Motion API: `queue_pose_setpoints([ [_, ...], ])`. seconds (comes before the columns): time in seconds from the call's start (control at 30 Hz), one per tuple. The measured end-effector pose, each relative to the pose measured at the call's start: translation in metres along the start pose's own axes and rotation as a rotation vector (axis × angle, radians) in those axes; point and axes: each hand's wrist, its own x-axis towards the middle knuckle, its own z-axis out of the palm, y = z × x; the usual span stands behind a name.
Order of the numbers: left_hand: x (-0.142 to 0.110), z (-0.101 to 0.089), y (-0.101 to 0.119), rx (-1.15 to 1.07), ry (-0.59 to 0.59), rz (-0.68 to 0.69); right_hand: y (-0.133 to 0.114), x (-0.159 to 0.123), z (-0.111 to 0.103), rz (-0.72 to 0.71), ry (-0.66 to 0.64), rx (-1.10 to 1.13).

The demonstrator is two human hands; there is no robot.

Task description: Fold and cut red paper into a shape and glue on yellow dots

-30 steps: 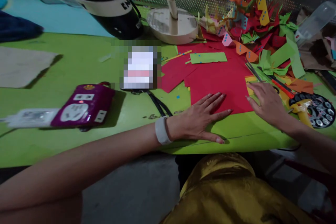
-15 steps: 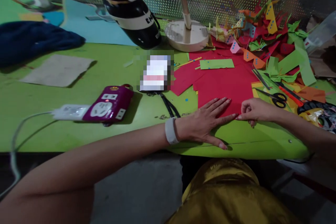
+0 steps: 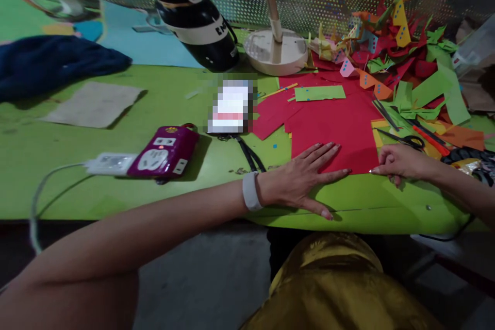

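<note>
My left hand (image 3: pixel 299 180) lies flat with its fingers spread, pressing on the near left part of a sheet of red paper (image 3: pixel 332 129). A grey band circles that wrist. At the sheet's near right corner, my right hand (image 3: pixel 398 163) has its fingers curled in, and the tip of its thumb touches the paper's near edge. Nothing shows inside the curled fingers. On top of the red paper rests a green paper strip (image 3: pixel 320 93). Black-handled scissors (image 3: pixel 412 141) lie just beyond my right hand.
Folded colored paper pieces (image 3: pixel 386 51) are heaped at the back right. A white fan base (image 3: pixel 276 54) and a black bottle (image 3: pixel 197 26) stand at the back. A blurred phone (image 3: pixel 231 105) and a purple power strip (image 3: pixel 164 152) lie to the left on the green table (image 3: pixel 185 80).
My right hand has slid to the right along the near edge of the red paper, toward its corner. My left hand stays in place on the sheet.
</note>
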Motion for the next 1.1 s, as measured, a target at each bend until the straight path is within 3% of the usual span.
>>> queue_pose_setpoints([
  [0.2, 0.0, -0.001, 0.0, -0.012, -0.026, -0.018, 0.006, -0.019, -0.02, 0.002, 0.03, 0.014],
  [0.33, 0.001, -0.003, 0.001, -0.006, -0.039, -0.021, -0.021, -0.02, -0.003, -0.072, 0.05, 0.031],
  [0.5, 0.002, -0.005, 0.002, 0.015, -0.069, -0.019, -0.042, 0.002, 0.021, -0.14, -0.114, -0.003],
  [0.63, 0.001, -0.003, 0.002, 0.012, -0.064, -0.026, -0.039, 0.014, 0.019, -0.089, -0.206, 0.023],
  [0.9, -0.004, -0.001, -0.005, -0.012, -0.086, -0.009, -0.035, 0.018, 0.02, -0.077, -0.2, 0.041],
  [1.1, -0.035, -0.021, -0.007, -0.013, -0.176, -0.037, -0.029, 0.021, 0.02, -0.117, -0.215, 0.076],
])
